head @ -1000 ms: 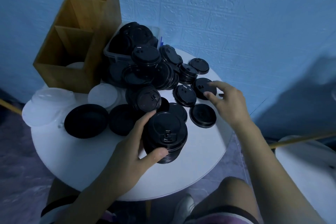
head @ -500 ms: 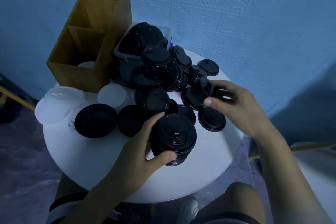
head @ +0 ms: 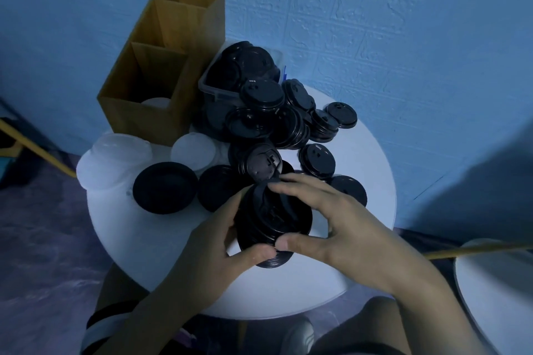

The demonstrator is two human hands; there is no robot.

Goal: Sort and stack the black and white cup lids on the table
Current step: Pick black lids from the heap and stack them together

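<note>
A stack of black cup lids (head: 271,225) stands near the front of the round white table (head: 360,158). My left hand (head: 213,256) grips the stack from its left side, thumb at the front. My right hand (head: 340,228) holds a black lid on top of the stack, fingers over its far edge and thumb at the near edge. Loose black lids (head: 317,157) and small piles (head: 323,125) lie behind. White lids (head: 193,150) and clear ones (head: 115,158) sit at the left.
A clear plastic bin (head: 213,89) heaped with black lids stands at the back, next to a wooden two-compartment box (head: 161,78). Two flat black discs (head: 164,187) lie left of the stack. A blue wall is behind; a second white table (head: 496,291) is at the right.
My right hand picked a black lid from the loose ones at the right and brought it onto the stack held by my left hand. The camera moved closer.
</note>
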